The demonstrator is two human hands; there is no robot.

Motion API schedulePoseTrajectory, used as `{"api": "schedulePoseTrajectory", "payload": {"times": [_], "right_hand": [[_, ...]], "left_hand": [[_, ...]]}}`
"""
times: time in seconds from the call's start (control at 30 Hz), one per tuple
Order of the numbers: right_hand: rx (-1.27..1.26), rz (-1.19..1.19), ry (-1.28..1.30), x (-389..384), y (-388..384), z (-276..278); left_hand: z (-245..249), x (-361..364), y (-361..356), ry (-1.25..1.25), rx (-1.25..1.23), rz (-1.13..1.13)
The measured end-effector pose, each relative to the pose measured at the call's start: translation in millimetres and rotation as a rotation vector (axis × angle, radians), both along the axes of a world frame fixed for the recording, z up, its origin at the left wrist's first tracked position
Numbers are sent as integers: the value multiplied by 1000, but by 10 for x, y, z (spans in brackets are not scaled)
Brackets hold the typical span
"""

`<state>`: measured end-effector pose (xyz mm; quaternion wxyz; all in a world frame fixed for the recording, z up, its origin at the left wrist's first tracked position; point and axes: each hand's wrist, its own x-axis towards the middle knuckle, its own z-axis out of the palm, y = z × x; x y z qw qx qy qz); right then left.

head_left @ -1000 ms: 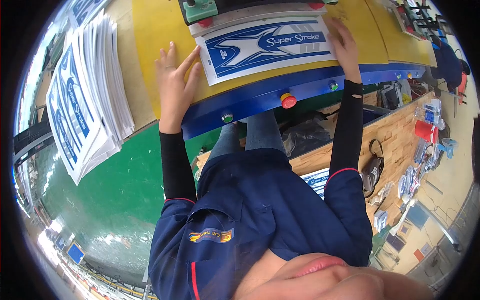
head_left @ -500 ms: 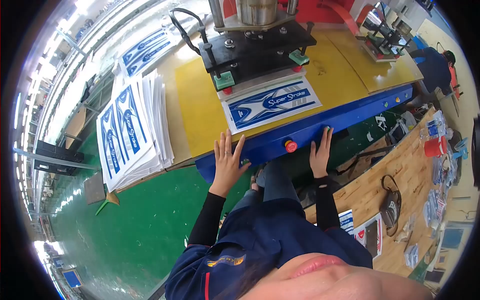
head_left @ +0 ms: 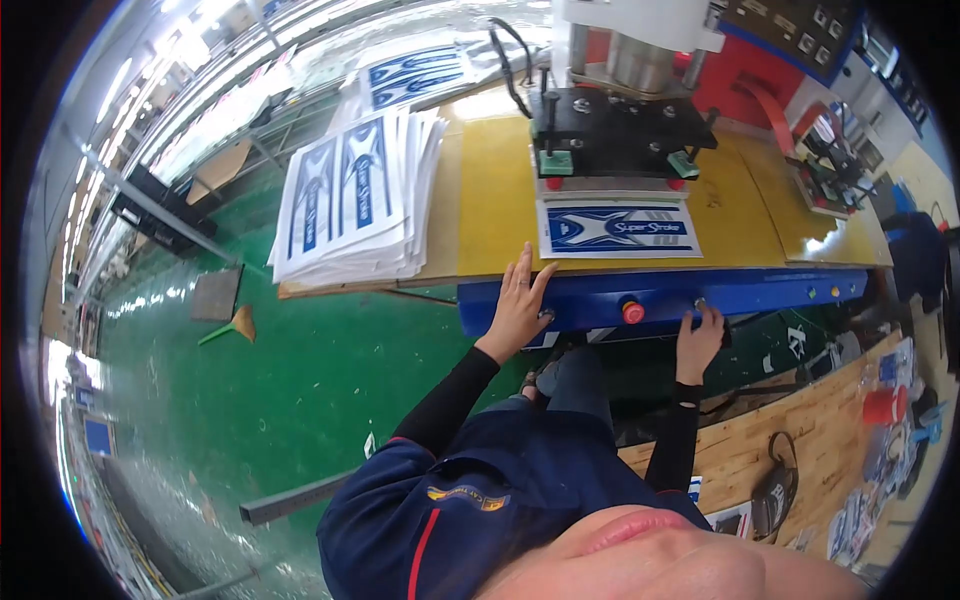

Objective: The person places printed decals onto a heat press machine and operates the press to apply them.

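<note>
A white sheet with a blue Super Stroke print (head_left: 622,230) lies on the yellow press table, its back part beneath the black press head (head_left: 625,135). My left hand (head_left: 518,305) rests at the blue front panel, fingers spread toward the sheet's near left corner, thumb by a small button (head_left: 547,315). At the right, my right hand (head_left: 700,338) has bent fingers touching another button (head_left: 700,304) on that panel. Neither hand holds anything visible. Between them sits a red emergency stop knob (head_left: 632,311).
Left of the press stands a stack of printed sheets (head_left: 350,200), with more sheets (head_left: 415,75) behind. A second small press (head_left: 830,165) is at the right, with a person (head_left: 912,255) beyond. A wooden table (head_left: 745,445) holding a cap (head_left: 775,490) is to the lower right.
My view has turned, so the press and stack appear farther right. The fingers of my right hand were straight at the button and are now bent. My left hand stays at the panel.
</note>
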<state>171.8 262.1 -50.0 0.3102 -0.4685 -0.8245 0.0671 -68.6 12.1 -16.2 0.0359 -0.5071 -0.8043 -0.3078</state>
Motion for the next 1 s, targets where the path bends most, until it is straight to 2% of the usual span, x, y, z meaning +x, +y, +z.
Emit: {"api": "schedulePoseTrajectory", "payload": {"times": [0.07, 0.1, 0.13, 0.2, 0.23, 0.3, 0.37, 0.4, 0.47, 0.53, 0.63, 0.73, 0.77, 0.87, 1.0], "right_hand": [[54, 253, 345, -143, -118, 444], [39, 398, 530, -304, -371, 820], [17, 539, 712, -423, -665, 1195], [70, 945, 944, -526, -1256, 1916], [66, 1286, 1066, -524, -1413, 2140], [-65, 1704, 1225, -420, -1755, 2543], [-281, 2001, 1358, -343, -2081, 2872], [-377, 2071, 1396, -340, -2214, 2978], [-523, 2150, 1427, -327, -2407, 3062], [-627, 2183, 1401, -323, -2532, 3043], [-774, 2191, 1337, -314, -2649, 2988], [-908, 2195, 1261, -323, -2727, 2980], [-943, 2193, 1219, -317, -2748, 2990], [-1080, 2197, 1118, -323, -2761, 3027], [-1227, 2240, 983, -358, -2781, 3153]], "left_hand": [[5, -23, -48, -94, 115, 0], [19, 42, -95, -141, 274, 52], [27, 100, -162, -138, 307, 37], [39, 229, -328, -136, 358, 3], [52, 337, -386, -155, 376, -54], [-186, 500, -525, -253, 231, -256], [-444, 637, -692, -310, 35, -397], [-578, 708, -801, -318, -89, -437], [-1040, 873, -1008, -307, -388, -330], [-1482, 870, -1257, -463, -441, -399], [-1370, 791, -1333, -639, -680, -246], [-1654, 727, -1327, -480, -906, -89], [-1684, 700, -1324, -515, -961, -101], [-2033, 667, -1424, -554, -949, -173], [-1991, 660, -1504, -591, -883, -135]]}}
